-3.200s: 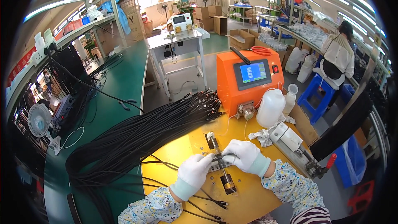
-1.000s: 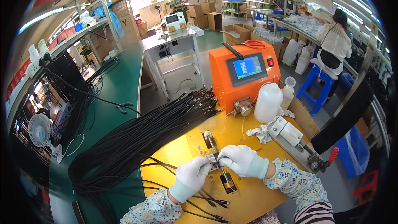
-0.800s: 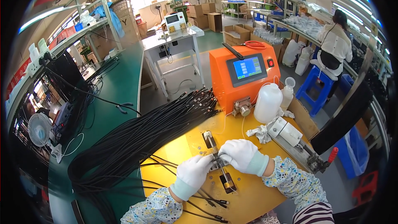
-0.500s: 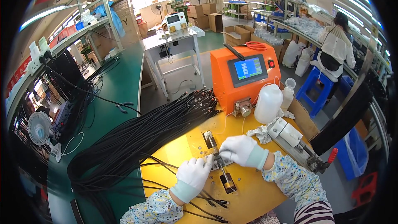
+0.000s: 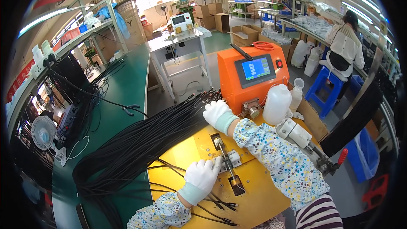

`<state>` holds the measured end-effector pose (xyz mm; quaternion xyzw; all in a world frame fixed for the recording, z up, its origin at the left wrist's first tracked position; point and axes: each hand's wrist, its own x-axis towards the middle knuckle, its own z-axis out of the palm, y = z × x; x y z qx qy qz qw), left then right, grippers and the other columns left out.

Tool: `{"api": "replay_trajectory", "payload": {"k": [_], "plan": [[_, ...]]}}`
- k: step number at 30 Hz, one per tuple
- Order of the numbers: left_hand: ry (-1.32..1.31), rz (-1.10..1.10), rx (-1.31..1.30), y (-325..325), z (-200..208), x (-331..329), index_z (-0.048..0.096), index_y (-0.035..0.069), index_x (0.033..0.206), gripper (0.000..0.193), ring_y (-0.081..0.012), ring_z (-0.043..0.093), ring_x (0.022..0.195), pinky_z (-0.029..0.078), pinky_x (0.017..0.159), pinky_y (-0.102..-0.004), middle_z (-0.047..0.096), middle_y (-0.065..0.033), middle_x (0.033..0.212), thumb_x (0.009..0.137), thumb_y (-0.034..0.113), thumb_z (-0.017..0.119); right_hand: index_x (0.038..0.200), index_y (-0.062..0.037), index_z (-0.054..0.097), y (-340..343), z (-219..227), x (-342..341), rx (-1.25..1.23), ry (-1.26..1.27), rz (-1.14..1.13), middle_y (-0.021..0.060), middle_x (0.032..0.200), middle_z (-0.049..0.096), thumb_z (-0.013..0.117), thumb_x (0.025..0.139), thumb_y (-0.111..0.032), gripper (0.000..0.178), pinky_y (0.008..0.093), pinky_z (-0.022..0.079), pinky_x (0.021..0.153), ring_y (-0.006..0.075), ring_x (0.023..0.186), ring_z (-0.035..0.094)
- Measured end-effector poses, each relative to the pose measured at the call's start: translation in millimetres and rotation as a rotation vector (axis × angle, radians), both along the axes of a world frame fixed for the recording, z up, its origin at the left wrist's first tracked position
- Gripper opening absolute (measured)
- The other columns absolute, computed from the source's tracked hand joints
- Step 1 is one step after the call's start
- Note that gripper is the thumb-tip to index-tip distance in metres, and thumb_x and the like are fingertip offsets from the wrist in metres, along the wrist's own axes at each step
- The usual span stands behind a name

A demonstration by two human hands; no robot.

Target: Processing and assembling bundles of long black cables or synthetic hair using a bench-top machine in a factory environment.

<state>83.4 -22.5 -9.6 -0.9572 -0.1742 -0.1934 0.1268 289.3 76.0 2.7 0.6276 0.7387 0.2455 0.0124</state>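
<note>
My left hand [image 5: 201, 177], in a white glove, is beside a small metal fixture [image 5: 232, 158] on the yellow work plate [image 5: 263, 186]. Its fingers are pressed together at the fixture's left side; whatever they hold is hidden. Black cables [image 5: 169, 166] run up to and under this hand, and several cable ends with plugs [image 5: 229, 205] lie just below it. My right hand [image 5: 217, 112], gloved too, reaches forward to the tip end of a thick bundle of black cables [image 5: 144, 138]. Its fingers curl downward there, and I cannot make out what is between them.
An orange machine [image 5: 254, 74] with a screen stands behind the plate, red-handled pliers [image 5: 263, 46] on top. White bottles [image 5: 277, 104] and a toggle clamp [image 5: 324, 163] are at the right. A green table [image 5: 114, 97] lies left. A person [image 5: 345, 46] sits farther off.
My right hand has left the fixture and moved forward and left to the tips of the cable bundle. The left hand stays by the fixture, which is now more exposed.
</note>
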Motion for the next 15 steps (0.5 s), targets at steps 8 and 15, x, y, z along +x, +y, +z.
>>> {"api": "replay_trajectory", "payload": {"k": [8, 15], "plan": [[-0.029, -0.002, -0.040, 8, -1, -10, 0.062, 0.011, 0.121, 0.042, -0.0174, 0.054, 0.067, 0.043, 0.057, -0.0313, 0.053, -0.0010, 0.074, 0.080, 0.012, 0.058, 0.078, -0.0128, 0.058, -109, 53, -11, 0.164, 0.200, 0.186, 0.0027, 0.068, 0.056, 0.061, 0.079, -0.015, 0.004, 0.0324, 0.046, 0.063, 0.0205, 0.071, 0.060], [-0.028, 0.137, -0.230, 11, 8, -8, 0.064, 0.013, 0.105, 0.030, -0.0212, 0.057, 0.073, 0.045, 0.065, -0.0350, 0.059, -0.0036, 0.082, 0.076, 0.016, 0.066, 0.080, -0.0104, 0.057, -134, 48, -5, 0.195, 0.357, 0.232, 0.0052, 0.069, 0.052, 0.068, 0.075, -0.017, 0.013, 0.0356, 0.046, 0.062, 0.0236, 0.068, 0.057]]}}
